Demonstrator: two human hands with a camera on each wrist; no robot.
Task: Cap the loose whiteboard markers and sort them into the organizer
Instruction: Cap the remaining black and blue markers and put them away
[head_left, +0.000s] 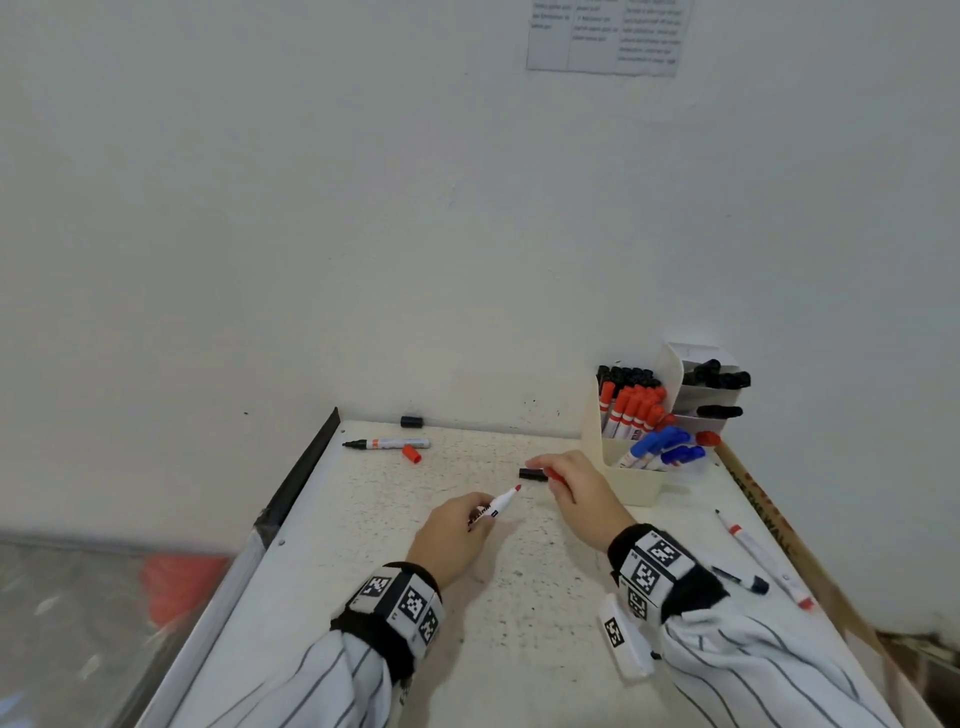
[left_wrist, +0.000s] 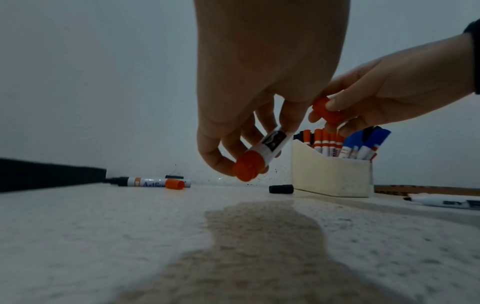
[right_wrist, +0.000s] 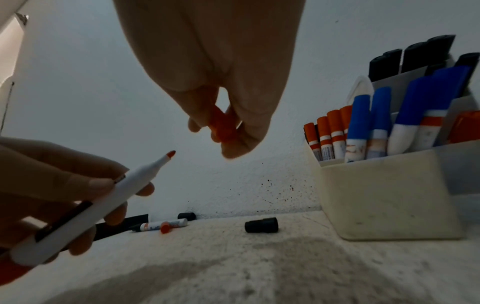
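My left hand (head_left: 457, 530) grips an uncapped red marker (head_left: 496, 505) with a white barrel, its red tip pointing up and right toward my right hand. My right hand (head_left: 566, 480) pinches a red cap (right_wrist: 223, 127) just above the table, a short way from the tip. In the left wrist view the marker's red rear end (left_wrist: 246, 166) faces the camera. A black cap (head_left: 531, 474) lies on the table under my right fingers. The cream organizer (head_left: 631, 486) stands at the right, holding red, blue and black capped markers.
At the back left lie an uncapped black marker (head_left: 387, 444), a loose red cap (head_left: 411, 453) and a black cap (head_left: 411, 421) by the wall. Two more markers (head_left: 769, 561) lie near the table's right edge. The wall stands right behind the table.
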